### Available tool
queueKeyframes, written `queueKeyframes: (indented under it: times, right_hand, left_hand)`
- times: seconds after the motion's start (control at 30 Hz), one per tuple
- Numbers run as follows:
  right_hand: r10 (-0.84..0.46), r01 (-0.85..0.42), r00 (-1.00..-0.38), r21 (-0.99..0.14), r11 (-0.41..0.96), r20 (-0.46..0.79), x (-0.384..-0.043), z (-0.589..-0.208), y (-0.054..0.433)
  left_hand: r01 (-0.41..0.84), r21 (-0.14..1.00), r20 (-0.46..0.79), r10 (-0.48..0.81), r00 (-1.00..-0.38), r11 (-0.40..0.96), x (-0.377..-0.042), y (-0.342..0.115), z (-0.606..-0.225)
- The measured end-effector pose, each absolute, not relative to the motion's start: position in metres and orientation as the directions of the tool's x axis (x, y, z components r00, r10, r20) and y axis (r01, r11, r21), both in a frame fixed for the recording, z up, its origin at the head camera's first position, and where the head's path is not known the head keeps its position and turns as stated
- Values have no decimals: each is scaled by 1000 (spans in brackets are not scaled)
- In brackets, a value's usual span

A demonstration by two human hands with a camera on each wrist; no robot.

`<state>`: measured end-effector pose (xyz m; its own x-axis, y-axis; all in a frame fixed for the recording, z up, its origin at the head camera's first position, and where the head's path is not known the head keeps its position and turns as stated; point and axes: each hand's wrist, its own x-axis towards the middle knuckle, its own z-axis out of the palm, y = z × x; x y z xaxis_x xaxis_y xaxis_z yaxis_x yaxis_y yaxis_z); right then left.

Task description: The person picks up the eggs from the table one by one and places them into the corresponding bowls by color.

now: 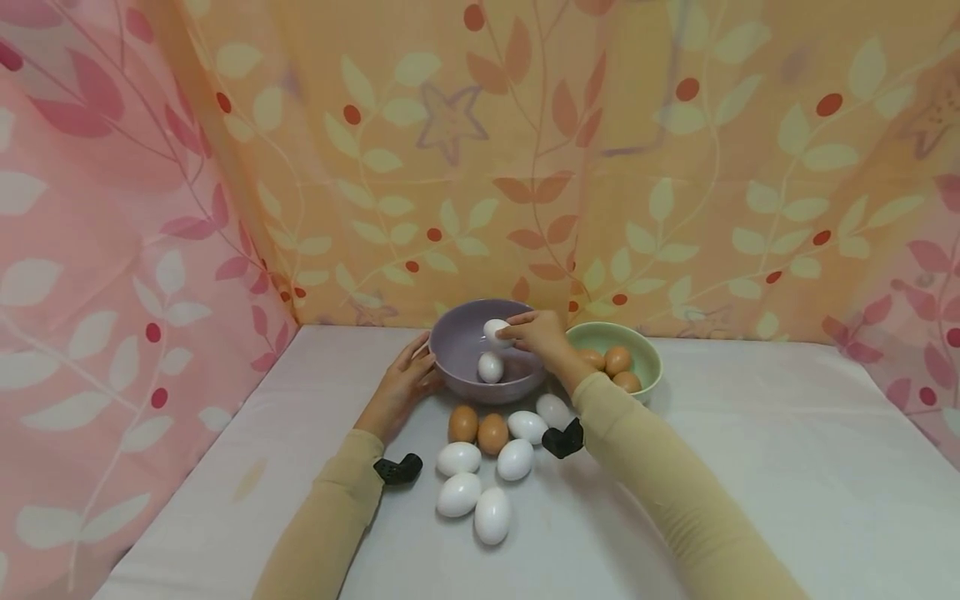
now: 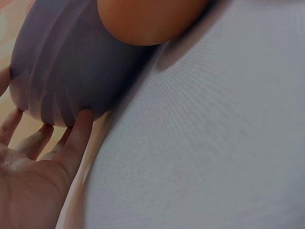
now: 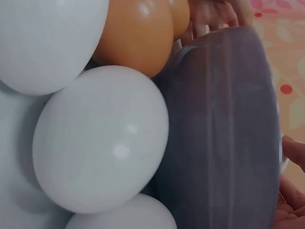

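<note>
My right hand (image 1: 538, 336) pinches a white egg (image 1: 496, 332) between thumb and fingers, above the inside of a purple bowl (image 1: 457, 382). Another white egg (image 1: 491, 367) lies in that bowl. At the bowl's left side, my left hand (image 1: 405, 382) rests its fingertips on the outer wall; in the left wrist view these fingers (image 2: 78, 136) look fairly straight. On the table before the bowl lie two brown eggs (image 1: 492, 434) and several white eggs (image 1: 458, 495). The right wrist view shows the bowl's wall hiding most of the pinched egg.
A green bowl (image 1: 651, 367) with brown eggs (image 1: 618, 360) stands right of the purple one, partly behind my right forearm. Both bowls are on a white-covered table (image 1: 787, 467). Patterned curtains (image 1: 450, 208) hang behind and at the sides.
</note>
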<state>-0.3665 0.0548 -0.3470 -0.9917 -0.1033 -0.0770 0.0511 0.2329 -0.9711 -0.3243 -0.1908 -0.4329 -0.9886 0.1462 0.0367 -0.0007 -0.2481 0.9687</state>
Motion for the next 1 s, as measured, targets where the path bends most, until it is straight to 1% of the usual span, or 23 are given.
queueKeyframes:
  times: [0.4, 0.5, 0.63, 0.7, 1.0]
  right_hand:
    - [-60, -13, -998, -949, 315, -6, -379, -362, 46]
    - [-55, -43, -998, -921, 386, 24, -381, -365, 44]
    - [-55, -77, -997, -852, 518, 57, -381, -367, 42]
    - [-52, -82, -997, -828, 555, 64, -381, -367, 42]
    - [-62, -92, -996, -815, 572, 68, -383, -368, 41]
  left_hand:
    - [-1, 965, 38, 145, -989, -263, -324, -189, -432]
    - [-5, 964, 35, 142, -989, -268, -323, -190, -432]
    - [-6, 965, 34, 147, -989, -264, -322, -190, -432]
    - [-5, 966, 36, 153, -988, -260, -322, -190, -432]
    - [-3, 963, 39, 151, -988, -268, -323, -190, -432]
